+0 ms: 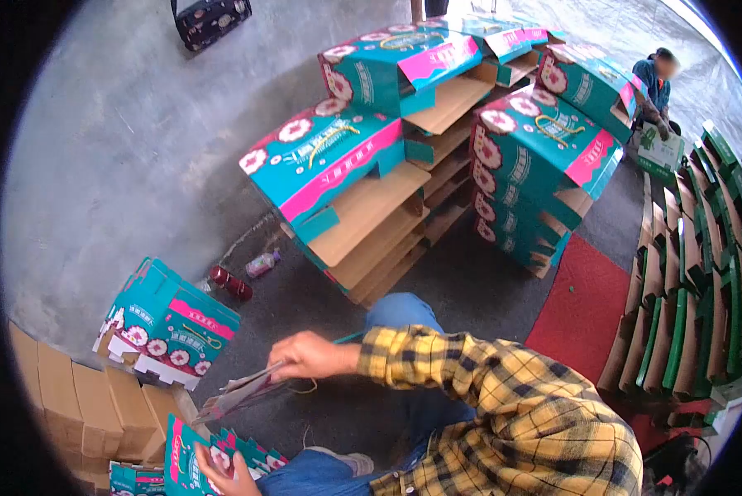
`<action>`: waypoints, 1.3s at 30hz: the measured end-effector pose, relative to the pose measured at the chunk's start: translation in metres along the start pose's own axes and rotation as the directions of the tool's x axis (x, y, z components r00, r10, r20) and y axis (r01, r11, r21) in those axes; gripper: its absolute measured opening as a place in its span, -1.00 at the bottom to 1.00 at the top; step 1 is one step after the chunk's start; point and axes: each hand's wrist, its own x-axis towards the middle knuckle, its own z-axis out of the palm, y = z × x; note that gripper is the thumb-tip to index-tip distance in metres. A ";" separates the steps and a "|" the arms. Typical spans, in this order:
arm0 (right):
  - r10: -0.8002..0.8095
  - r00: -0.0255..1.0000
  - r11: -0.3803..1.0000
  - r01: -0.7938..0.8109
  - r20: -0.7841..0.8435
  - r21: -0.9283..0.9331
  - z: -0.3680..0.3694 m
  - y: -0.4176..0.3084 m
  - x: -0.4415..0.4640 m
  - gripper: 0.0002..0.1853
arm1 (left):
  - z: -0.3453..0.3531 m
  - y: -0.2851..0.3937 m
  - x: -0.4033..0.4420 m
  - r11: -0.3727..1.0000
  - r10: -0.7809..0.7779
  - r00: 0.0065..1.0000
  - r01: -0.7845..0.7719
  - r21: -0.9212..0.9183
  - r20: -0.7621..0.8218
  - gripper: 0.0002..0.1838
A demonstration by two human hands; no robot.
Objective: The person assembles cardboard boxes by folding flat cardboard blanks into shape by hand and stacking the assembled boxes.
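Teal cartons (511,178) beside red mat (582,302)

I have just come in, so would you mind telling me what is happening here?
Someone in a plaid shirt grips a thin piece of card in the right hand, while the left hand is at a teal printed carton. Stacks of teal cartons stand nearby, and farther off a co-worker handles a green-and-white carton.
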 end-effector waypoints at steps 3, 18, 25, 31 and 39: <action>-0.093 0.992 0.994 0.087 0.082 0.070 -0.020 -0.006 0.000 -0.80 | 0.004 -0.018 0.033 0.878 0.245 0.966 -0.259 0.402 0.086 -0.45; -0.016 0.875 0.941 -0.151 -0.484 -0.303 -0.061 0.020 0.024 -0.75 | 0.046 -0.044 0.028 0.972 -0.233 0.736 0.166 0.165 0.636 -0.73; 0.129 0.990 0.953 -0.138 -0.052 -0.270 -0.019 0.014 0.005 -0.82 | 0.025 0.019 0.022 0.625 -0.771 0.293 0.515 0.586 0.565 -0.58; 0.236 0.946 0.948 -0.173 0.222 -0.268 0.011 0.022 0.015 -0.74 | 0.021 -0.032 0.022 0.858 -0.504 0.633 0.444 0.258 0.587 -0.76; 0.280 0.929 0.948 -0.228 0.243 -0.221 0.018 0.011 0.026 -0.64 | 0.000 -0.012 0.030 0.845 -0.462 0.683 0.533 0.047 0.566 -0.70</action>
